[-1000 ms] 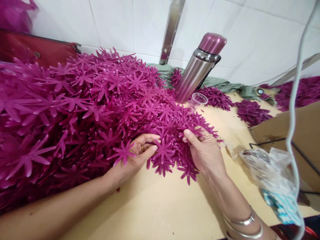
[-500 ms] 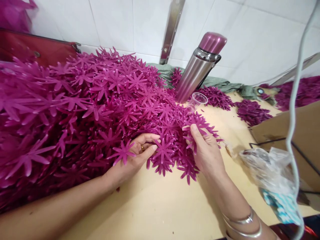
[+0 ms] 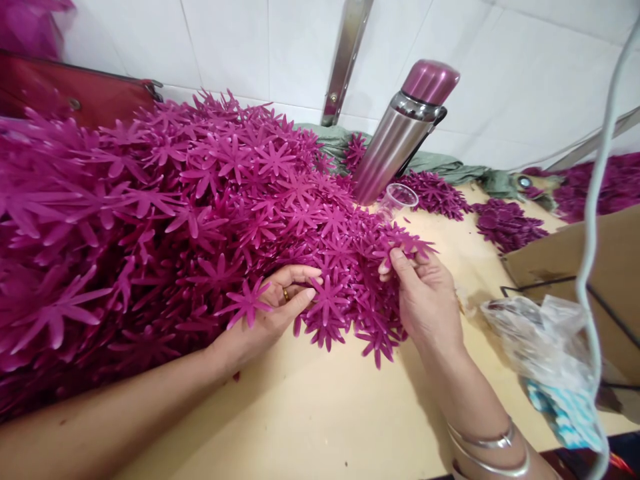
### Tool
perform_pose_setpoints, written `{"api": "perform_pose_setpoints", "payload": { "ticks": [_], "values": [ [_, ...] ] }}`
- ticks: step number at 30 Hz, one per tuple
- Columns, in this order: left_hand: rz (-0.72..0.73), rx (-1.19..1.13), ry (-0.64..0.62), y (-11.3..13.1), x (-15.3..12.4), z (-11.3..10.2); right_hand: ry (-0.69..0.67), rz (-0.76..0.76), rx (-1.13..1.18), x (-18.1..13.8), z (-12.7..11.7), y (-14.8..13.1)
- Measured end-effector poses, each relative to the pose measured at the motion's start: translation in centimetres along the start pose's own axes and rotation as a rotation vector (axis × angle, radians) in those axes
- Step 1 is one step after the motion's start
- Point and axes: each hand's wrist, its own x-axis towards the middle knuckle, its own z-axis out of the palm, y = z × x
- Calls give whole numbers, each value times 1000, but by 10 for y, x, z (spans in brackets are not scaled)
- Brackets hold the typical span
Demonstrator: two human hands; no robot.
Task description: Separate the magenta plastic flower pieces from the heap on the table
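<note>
A big heap of magenta star-shaped plastic flowers covers the left half of the cream table. My left hand, with a ring on one finger, curls around a small stack of flowers at the heap's near edge, thumb and fingers closed on it. My right hand pinches flowers at the heap's right edge between thumb and fingertips. Bangles sit on my right wrist.
A steel flask with a purple cap leans at the back beside a clear plastic cup. Smaller flower piles lie at the right. A cardboard box, crumpled plastic bag, hanging grey cable and red bag surround the area.
My right hand has slid up and to the right along the heap's edge and now pinches flowers there. My left hand has stayed in place holding its stack.
</note>
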Motion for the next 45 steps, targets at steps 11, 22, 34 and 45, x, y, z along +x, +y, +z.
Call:
{"api": "perform_pose_setpoints", "payload": {
  "ticks": [11,22,34,45],
  "values": [
    [16,-28,8,-2,0,-1,103,-495,-566,-7,1,-18],
    [48,-132,88,-6,2,1,-318,-841,-692,-25,22,-16],
    [22,-140,35,-7,4,-2,-498,-618,-567,-27,26,-10],
    [36,-122,6,0,1,2,-501,-214,-241,-31,28,-1]
  ]
}}
